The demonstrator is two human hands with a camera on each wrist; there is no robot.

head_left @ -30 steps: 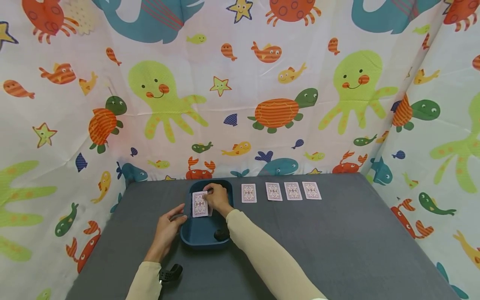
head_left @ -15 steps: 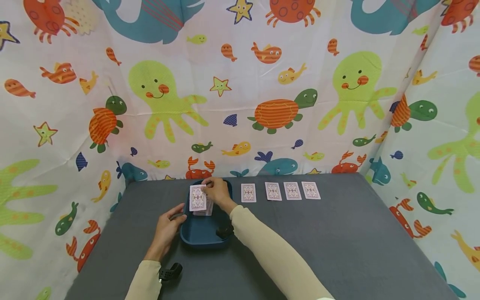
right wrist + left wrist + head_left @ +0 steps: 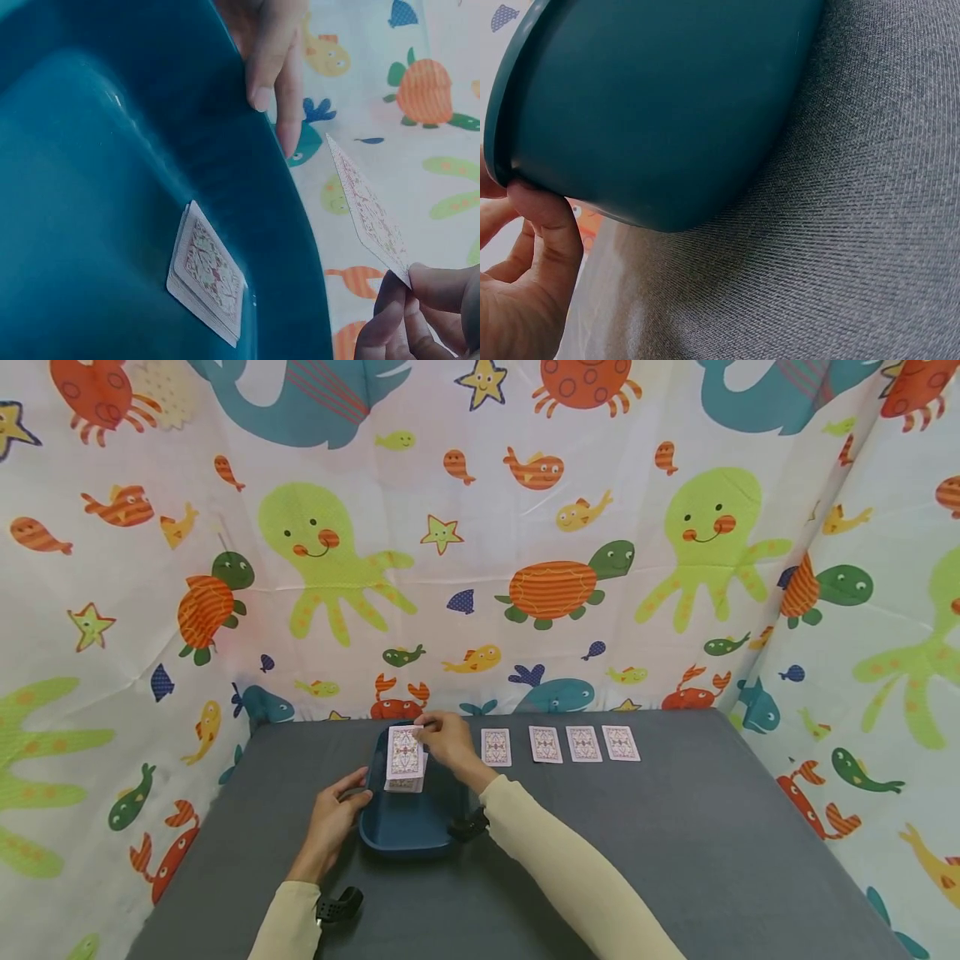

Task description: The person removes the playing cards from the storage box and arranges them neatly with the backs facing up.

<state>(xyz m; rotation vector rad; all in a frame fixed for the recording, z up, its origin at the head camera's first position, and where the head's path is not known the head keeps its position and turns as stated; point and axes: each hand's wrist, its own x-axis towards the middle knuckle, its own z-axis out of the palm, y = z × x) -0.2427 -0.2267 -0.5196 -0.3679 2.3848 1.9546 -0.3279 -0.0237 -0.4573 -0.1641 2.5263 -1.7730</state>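
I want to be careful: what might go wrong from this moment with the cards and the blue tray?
The right hand pinches the raised card near one corner, so it may slip or bend. The stack in the tray looks slightly uneven; brushing it might spread it further. The left hand touches the tray's side, so a small push might shift the tray.

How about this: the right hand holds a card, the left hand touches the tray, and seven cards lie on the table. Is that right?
Not seven: the head view shows four cards on the table. The right hand does hold a card, and the left hand touches the tray.
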